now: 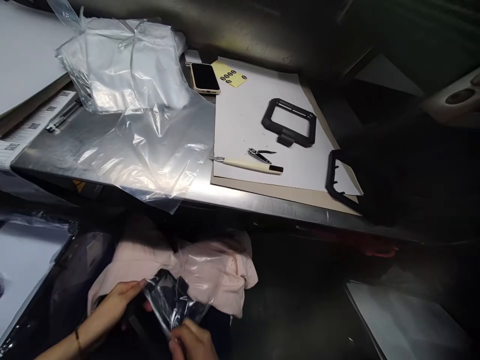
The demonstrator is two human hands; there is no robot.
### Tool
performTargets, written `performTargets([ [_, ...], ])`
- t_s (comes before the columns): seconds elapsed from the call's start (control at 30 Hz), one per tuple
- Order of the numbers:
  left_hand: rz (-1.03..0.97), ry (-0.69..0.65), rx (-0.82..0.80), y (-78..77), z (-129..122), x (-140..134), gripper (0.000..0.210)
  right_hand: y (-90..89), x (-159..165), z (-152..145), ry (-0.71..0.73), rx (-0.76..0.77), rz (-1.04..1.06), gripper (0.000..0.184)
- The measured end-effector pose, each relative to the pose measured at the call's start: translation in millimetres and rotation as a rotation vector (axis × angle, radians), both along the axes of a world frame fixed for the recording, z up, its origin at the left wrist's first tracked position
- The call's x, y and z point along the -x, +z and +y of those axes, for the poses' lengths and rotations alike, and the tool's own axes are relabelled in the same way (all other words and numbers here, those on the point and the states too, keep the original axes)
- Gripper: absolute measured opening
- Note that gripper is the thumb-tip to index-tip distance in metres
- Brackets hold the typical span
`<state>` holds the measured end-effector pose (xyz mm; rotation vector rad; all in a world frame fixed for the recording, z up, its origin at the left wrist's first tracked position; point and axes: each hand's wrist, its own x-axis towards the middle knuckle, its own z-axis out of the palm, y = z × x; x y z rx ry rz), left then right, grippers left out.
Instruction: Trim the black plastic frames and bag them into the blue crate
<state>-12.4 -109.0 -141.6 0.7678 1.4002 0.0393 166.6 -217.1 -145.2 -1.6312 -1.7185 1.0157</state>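
A clear plastic bag (204,306) hangs low in front of me, over my lap. Inside it, or right behind its film, is a black plastic part (165,281), its outline partly hidden by glare. My left hand (122,299) pinches the bag's left edge beside the black part. Lower down, my right hand (193,340) is closed on the bag's near edge, its fingertips bunched together. On the table above, a black frame (288,145) with a rectangular opening lies on white paper. Another black frame (330,172) sits at the paper's right edge, half lost in shadow.
The metal table (195,187) carries a tied stack of clear bags (131,65), a loose bag (150,155), a phone (205,78), a yellow sticker sheet (235,79), a nail clipper (259,156) and a craft knife (247,165). Pink cloth (232,270) lies beyond my hands.
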Motion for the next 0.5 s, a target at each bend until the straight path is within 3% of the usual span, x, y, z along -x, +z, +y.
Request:
performTargets([
  [0.17,0.086,-0.096,0.017,6.2,1.2,16.6,0.044,23.8,-8.2,22.4,-0.072,-0.025,0.008,0.018],
  [0.37,0.076,-0.165,-0.039,31.6,14.4,14.8,0.04,63.0,-20.7,57.1,-0.146,-0.051,-0.017,0.019],
  [0.5,0.069,-0.261,-0.057,49.8,17.1,21.1,0.043,72.2,-27.0,65.5,-0.021,-0.088,-0.14,0.039],
])
